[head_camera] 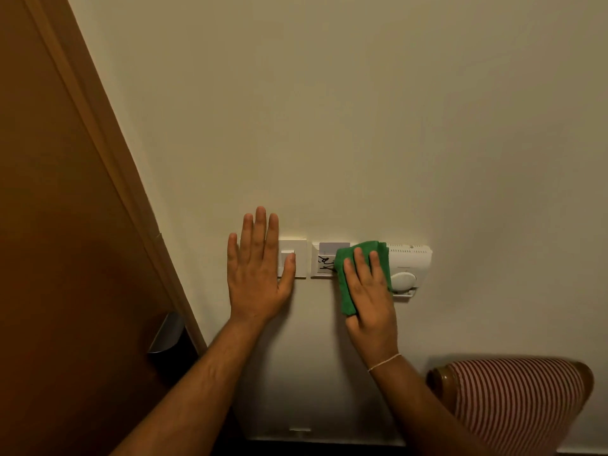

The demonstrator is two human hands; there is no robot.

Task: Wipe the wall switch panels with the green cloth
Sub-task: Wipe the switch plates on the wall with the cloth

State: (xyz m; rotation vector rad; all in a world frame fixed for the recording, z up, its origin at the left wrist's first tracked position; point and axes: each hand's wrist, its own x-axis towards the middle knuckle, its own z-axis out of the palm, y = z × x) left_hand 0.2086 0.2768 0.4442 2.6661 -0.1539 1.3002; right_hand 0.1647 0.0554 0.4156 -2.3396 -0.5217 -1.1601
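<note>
Three white panels sit in a row on the cream wall. My left hand [256, 271] lies flat and open against the wall, its thumb over the left light switch [297, 255]. The middle panel [324, 261] holds a card in a slot and bears black scribble marks. My right hand [370, 291] presses the folded green cloth [347, 278] against the right side of that middle panel, covering part of it. Just right of the cloth is a white thermostat [409, 268] with a round dial, partly hidden by the cloth.
A brown wooden door [59, 225] with a metal handle [163, 334] fills the left side. A chair back with red and white stripes [513, 399] stands at the lower right, close under my right forearm.
</note>
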